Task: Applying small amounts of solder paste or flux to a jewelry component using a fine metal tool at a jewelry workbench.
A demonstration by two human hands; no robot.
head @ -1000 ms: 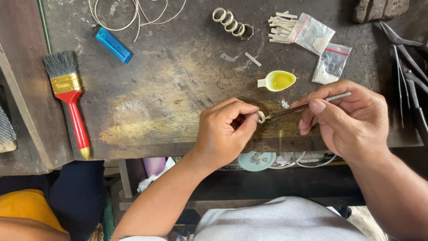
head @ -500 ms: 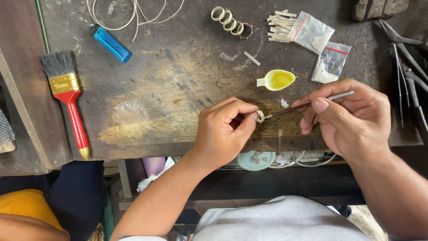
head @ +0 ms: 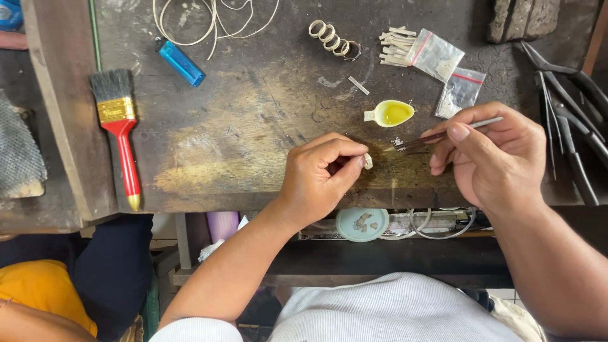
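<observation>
Where two clear bags [head: 446,73] lie, tweezers [head: 437,135] hover.

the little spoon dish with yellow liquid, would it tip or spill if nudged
Probably yes. The small spoon dish looks shallow and light, so a nudge would likely slide or rock it. Its yellow liquid sits near the rim, so it may slop out. Its short handle might make it pivot.

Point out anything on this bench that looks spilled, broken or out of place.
Nothing stands out. The small spoon of yellow liquid sits level with no spill around it, and the left hand pinches a small pale piece while the right hand holds tweezers. The worn patch on the bench looks like old wear.
</observation>
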